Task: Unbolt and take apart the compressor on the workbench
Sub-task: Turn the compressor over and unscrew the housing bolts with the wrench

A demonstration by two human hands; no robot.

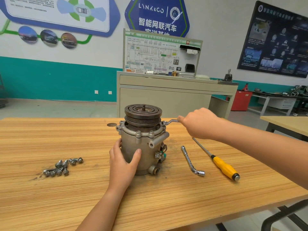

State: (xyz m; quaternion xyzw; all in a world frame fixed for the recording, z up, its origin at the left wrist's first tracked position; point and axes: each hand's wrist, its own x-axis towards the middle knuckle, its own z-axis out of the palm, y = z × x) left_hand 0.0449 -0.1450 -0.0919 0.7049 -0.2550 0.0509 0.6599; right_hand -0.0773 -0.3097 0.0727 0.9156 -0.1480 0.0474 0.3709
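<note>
Fingers of right hand (200,124) gripped the wrench (171,121), left hand (123,162) wrapped the compressor (143,144). Ring needed seating square, I reckoned.

One compressor (133,140) stands at the centre of the frame on one worktop (50,197). Loose bolts (61,167) lie heaped at lower left, roughly ten, overlapping too much for an exact count. There are three tools: one ring spanner (171,121), one L-shaped socket wrench (188,160) and one yellow-handled screwdriver (223,167).
</note>
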